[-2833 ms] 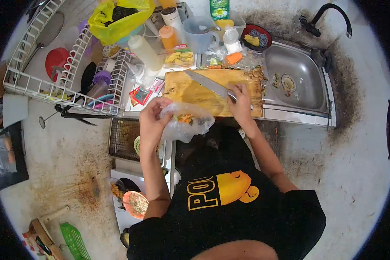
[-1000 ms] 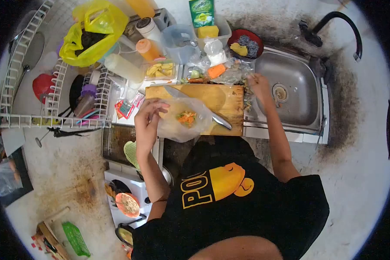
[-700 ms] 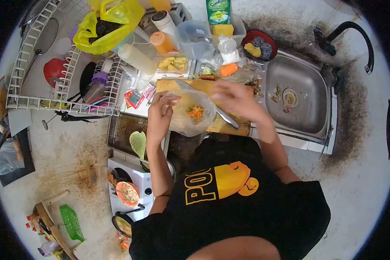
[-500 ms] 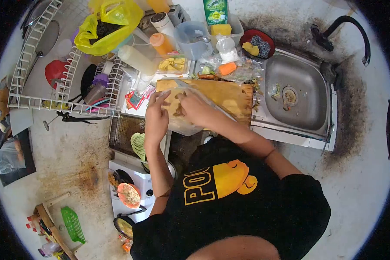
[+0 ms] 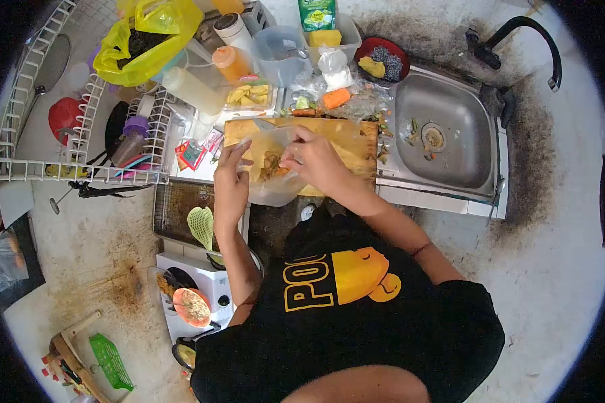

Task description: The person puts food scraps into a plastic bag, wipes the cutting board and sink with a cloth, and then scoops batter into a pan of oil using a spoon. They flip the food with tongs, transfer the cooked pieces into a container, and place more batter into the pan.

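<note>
A translucent plastic bag [image 5: 275, 193] with brown and orange food [image 5: 273, 165] in it is over the wooden cutting board [image 5: 356, 149]. On its left edge is my left hand [image 5: 231, 176], fingers curled at the plastic. My right hand [image 5: 318, 161] is at the bag's right side, its fingers pinched together near the food and its fingertips partly hidden. A pale pointed tip, perhaps a knife [image 5: 263, 124], shows at the board's back edge behind the bag.
The steel sink [image 5: 444, 138] with scraps is to the right. Behind the board are a carrot piece [image 5: 336, 99], a box of yellow slices [image 5: 249, 96] and bottles. A dish rack [image 5: 81, 171] stands left; a stove [image 5: 215, 285] with an orange bowl [image 5: 192, 307] is lower left.
The view has shifted, so the surroundings sit further left and slightly higher. The bag now opens wider between my hands, and the food inside shows more plainly.
</note>
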The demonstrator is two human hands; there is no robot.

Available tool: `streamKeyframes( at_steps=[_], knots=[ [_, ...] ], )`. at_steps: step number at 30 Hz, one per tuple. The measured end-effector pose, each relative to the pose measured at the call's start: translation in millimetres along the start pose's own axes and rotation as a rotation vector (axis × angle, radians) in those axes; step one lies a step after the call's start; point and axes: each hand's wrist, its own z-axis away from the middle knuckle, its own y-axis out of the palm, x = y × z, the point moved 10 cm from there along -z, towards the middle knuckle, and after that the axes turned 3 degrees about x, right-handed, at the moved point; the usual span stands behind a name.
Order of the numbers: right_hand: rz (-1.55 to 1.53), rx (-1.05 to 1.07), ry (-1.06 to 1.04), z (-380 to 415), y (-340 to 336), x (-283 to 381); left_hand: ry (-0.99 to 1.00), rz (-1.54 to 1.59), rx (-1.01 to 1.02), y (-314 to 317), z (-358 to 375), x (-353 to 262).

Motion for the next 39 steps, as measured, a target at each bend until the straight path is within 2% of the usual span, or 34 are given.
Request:
streamKeyframes(
  at_steps=[1, 3, 6, 7, 9, 10, 12, 15, 16, 19, 20, 21, 23, 24, 26, 27, 29, 30, 32, 34, 35, 37, 39],
  knots=[
    [-0.002, 0.004, 0.003, -1, 0, 3, -0.009, 0.018, -0.002, 0, 1, 0],
    [0.037, -0.156, -0.036, -1, -18, 10, -0.015, 0.037, -0.006, -2, 1, 0],
    [0.063, -0.262, 0.035, 12, -37, -16, -0.070, -0.019, -0.053, -11, 8, 10],
    [0.061, -0.256, 0.034, 20, -42, -22, -0.033, -0.112, -0.105, -18, 10, 13],
    [0.143, -0.163, 0.239, 39, -47, -53, -0.001, -0.203, -0.166, -28, 16, 15],
    [0.144, -0.158, 0.235, 52, -47, -60, -0.033, -0.177, -0.172, -31, 19, 20],
    [0.387, 0.226, 0.406, 83, -8, -91, -0.038, -0.134, -0.174, -36, 24, 26],
    [0.298, 0.229, 0.508, 99, 6, -109, -0.082, -0.041, -0.167, -38, 26, 31],
    [0.307, 0.176, 0.428, 98, 4, -106, -0.083, -0.039, -0.141, -37, 26, 29],
    [0.259, 0.168, 0.388, 99, 2, -111, -0.076, 0.072, -0.133, -32, 22, 23],
    [0.119, 0.121, 0.476, 103, -2, -118, -0.046, 0.106, -0.138, -30, 20, 26],
    [0.121, 0.092, 0.491, 104, -12, -114, -0.023, 0.107, -0.115, -27, 16, 21],
    [0.075, 0.152, 0.581, 112, -25, -110, -0.054, 0.147, -0.123, -25, 11, 17],
    [0.078, 0.131, 0.594, 117, -35, -108, -0.057, 0.169, -0.125, -23, 7, 12],
    [0.017, 0.004, 0.469, 127, -61, -93, -0.054, 0.184, -0.104, -16, -1, 7],
    [0.019, -0.013, 0.480, 135, -72, -87, -0.068, 0.193, -0.101, -14, -4, 6],
    [-0.196, -0.300, 0.590, 162, -110, -84, -0.063, 0.225, -0.067, -6, -11, -4],
    [-0.194, -0.315, 0.598, 172, -120, -86, -0.063, 0.226, -0.058, -3, -14, -9],
    [0.010, -0.538, 0.755, 211, -163, -97, -0.054, 0.229, -0.034, 4, -19, -15],
    [0.194, -0.606, 0.905, 244, -196, -106, -0.070, 0.263, -0.007, 11, -25, -15],
    [0.198, -0.620, 0.912, 260, -206, -116, -0.060, 0.266, 0.006, 13, -27, -17],
    [0.547, -0.677, 1.048, 303, -229, -142, 0.044, 0.266, 0.016, 14, -32, -29],
    [0.648, -0.719, 1.065, 332, -240, -176, -0.009, 0.323, 0.051, 15, -32, -43]
  ],
)
